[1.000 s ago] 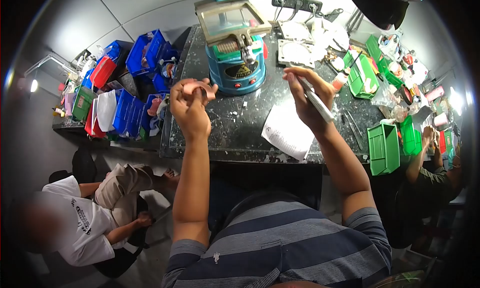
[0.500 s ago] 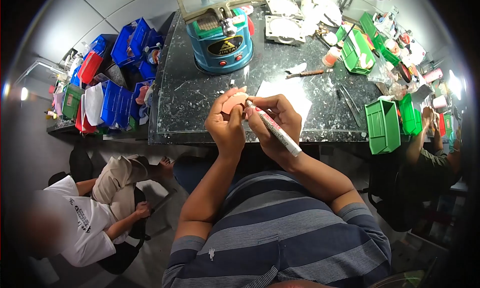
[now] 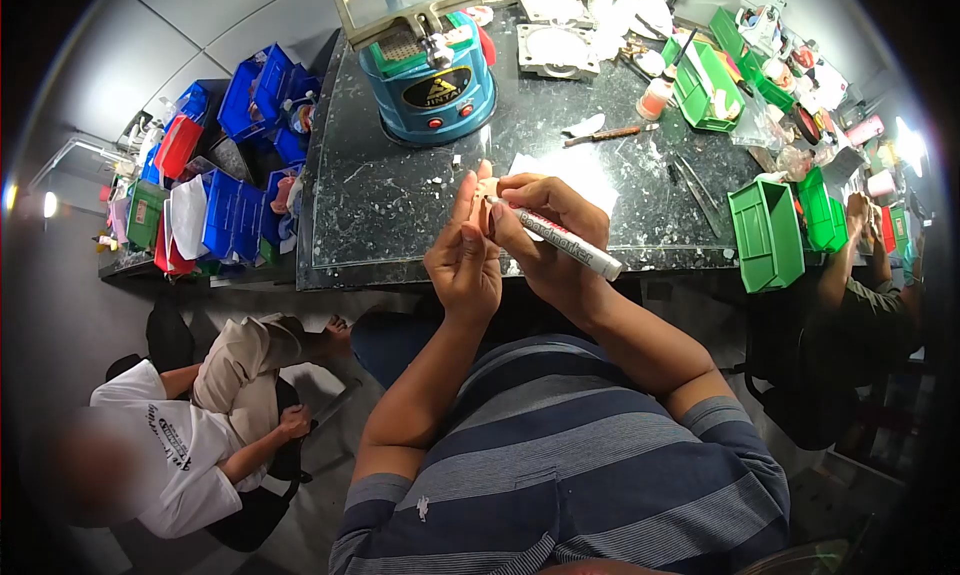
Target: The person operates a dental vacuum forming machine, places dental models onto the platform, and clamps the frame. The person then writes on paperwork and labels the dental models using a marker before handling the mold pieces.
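Note:
Over the front edge of the dark workbench, my left hand (image 3: 463,265) grips a small pink, curved piece (image 3: 484,205), its fingers pointing up and partly covering it. The piece looks like dental plate material, but much of it is hidden. Wrapped around a white marker pen (image 3: 580,251) with dark and red lettering, my right hand (image 3: 562,225) holds the tip at the pink piece. The pen slants down to the right. Just beyond my right hand, a white sheet of paper (image 3: 592,189) lies on the bench.
A blue machine (image 3: 440,103) marked JINTAI stands at the back. A brown-handled tool (image 3: 610,135) and tweezers (image 3: 700,197) lie to the right, near green bins (image 3: 760,237). Blue bins (image 3: 232,213) are at left. A person in a white shirt (image 3: 170,445) sits at left; another works at far right.
My left fingers have straightened upward and the pink piece has turned, showing less of its face. The pen has tilted flatter. The view has shifted slightly.

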The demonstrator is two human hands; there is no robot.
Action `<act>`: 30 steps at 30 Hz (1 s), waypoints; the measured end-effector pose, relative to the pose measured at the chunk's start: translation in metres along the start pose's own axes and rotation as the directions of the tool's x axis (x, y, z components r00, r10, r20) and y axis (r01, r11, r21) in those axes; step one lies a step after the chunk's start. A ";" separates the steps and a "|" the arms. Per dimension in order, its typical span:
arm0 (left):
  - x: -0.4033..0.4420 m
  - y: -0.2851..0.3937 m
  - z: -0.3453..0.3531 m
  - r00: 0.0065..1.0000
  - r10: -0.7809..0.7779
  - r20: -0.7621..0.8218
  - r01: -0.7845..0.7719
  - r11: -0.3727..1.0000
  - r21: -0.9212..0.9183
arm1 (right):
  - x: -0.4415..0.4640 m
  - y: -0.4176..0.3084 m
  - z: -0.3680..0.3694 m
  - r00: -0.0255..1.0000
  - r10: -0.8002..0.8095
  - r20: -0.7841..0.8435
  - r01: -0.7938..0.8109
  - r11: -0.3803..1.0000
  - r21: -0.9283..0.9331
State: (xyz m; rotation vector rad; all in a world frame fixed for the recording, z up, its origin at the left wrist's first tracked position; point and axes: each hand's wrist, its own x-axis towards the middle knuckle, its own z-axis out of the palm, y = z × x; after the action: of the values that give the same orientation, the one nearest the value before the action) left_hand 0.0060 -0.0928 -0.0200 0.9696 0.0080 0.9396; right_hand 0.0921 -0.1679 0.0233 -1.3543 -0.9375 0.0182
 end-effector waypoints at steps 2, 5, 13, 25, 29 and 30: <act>-0.001 0.000 0.001 1.000 -0.004 -0.006 0.004 1.000 -0.008 | -0.001 0.003 0.001 1.000 -0.021 -0.008 0.021 0.999 -0.026; -0.001 -0.001 0.000 1.000 0.006 -0.010 -0.006 1.000 -0.011 | -0.002 0.007 0.002 0.998 -0.061 -0.015 0.061 0.998 -0.031; -0.002 0.000 -0.003 1.000 0.002 -0.005 -0.002 0.999 -0.054 | -0.002 0.004 -0.002 0.998 -0.057 -0.001 0.057 0.995 -0.079; -0.004 0.000 -0.005 1.000 0.001 -0.023 -0.002 0.999 -0.052 | 0.002 0.003 -0.002 0.996 -0.086 0.002 0.086 0.993 -0.082; -0.004 0.001 -0.005 1.000 -0.019 -0.007 0.019 0.999 -0.034 | 0.001 0.000 -0.001 0.999 0.010 -0.043 -0.012 0.998 -0.063; -0.003 0.000 -0.006 1.000 -0.024 -0.015 0.023 0.999 -0.039 | 0.002 0.002 -0.004 1.000 -0.009 -0.003 0.009 0.998 -0.068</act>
State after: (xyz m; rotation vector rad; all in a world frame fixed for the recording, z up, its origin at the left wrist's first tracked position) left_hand 0.0016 -0.0905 -0.0248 0.9246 0.0138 0.9227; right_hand 0.0962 -0.1694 0.0227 -1.4124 -0.9487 -0.0229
